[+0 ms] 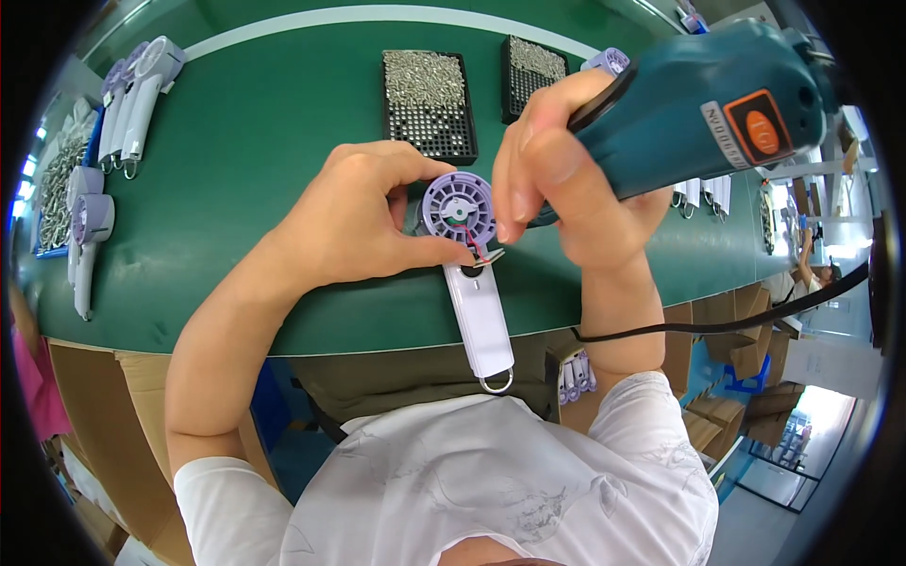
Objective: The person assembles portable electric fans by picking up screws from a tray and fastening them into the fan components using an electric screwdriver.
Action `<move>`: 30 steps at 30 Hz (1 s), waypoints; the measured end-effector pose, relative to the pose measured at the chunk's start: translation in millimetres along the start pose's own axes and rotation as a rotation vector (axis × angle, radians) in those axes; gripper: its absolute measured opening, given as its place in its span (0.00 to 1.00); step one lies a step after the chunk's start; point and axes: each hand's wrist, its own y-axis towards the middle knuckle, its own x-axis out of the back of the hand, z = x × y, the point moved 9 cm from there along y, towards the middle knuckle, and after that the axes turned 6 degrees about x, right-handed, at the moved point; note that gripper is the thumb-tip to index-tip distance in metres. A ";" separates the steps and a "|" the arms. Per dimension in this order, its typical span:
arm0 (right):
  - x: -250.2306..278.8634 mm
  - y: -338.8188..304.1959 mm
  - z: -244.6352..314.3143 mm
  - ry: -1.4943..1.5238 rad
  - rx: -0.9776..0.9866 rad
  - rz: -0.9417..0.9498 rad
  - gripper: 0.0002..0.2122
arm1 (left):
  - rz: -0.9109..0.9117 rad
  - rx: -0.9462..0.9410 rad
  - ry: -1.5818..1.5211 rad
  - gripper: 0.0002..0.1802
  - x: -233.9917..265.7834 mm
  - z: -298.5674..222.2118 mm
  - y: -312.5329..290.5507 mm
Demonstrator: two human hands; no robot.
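Note:
My left hand [354,222] pinches a small handheld fan by its round purple head [460,209], thumb near the neck and fingers at the far rim. The fan's white handle [483,325] points toward me past the table edge and ends in a metal ring. Its head is uncovered, showing ribs, a white centre piece and a red wire near the neck. My right hand [585,174] is wrapped round a teal electric screwdriver [703,104], held tilted just right of the fan head. The screwdriver's tip is hidden behind my fingers.
Beyond the fan, two black trays [472,141] [511,104] hold many small metal screws. More white-and-purple fans [142,104] lie at the left beside a blue bin [52,250] of metal parts. A black cord [727,327] crosses at the right. Cardboard boxes [104,406] stand below the green table [255,104].

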 end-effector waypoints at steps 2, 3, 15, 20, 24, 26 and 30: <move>-6.7 -1.6 -8.0 0.095 -0.101 0.046 0.11 | -0.006 -0.031 0.014 0.34 -1.9 3.7 0.0; -9.1 -1.8 -9.5 0.128 -0.116 0.112 0.11 | 0.009 -0.001 0.038 0.34 -0.7 3.0 -1.1; -6.4 -6.5 -21.8 0.377 -0.223 0.189 0.09 | 0.060 0.006 0.051 0.33 -5.0 -9.0 2.2; -13.3 -3.5 -3.7 0.238 -0.181 0.328 0.16 | 0.038 0.010 0.085 0.29 -2.3 -5.4 -2.8; -0.5 -17.2 63.9 0.015 -0.060 0.192 0.17 | -0.069 0.008 0.090 0.31 -1.9 -2.9 -5.0; -9.9 -26.2 93.3 -0.632 0.214 0.338 0.19 | -0.151 -0.213 0.143 0.33 1.1 4.9 -7.4; -6.1 -95.6 49.7 -1.084 -0.094 0.373 0.26 | -0.219 -0.125 0.181 0.35 0.5 -1.2 -7.3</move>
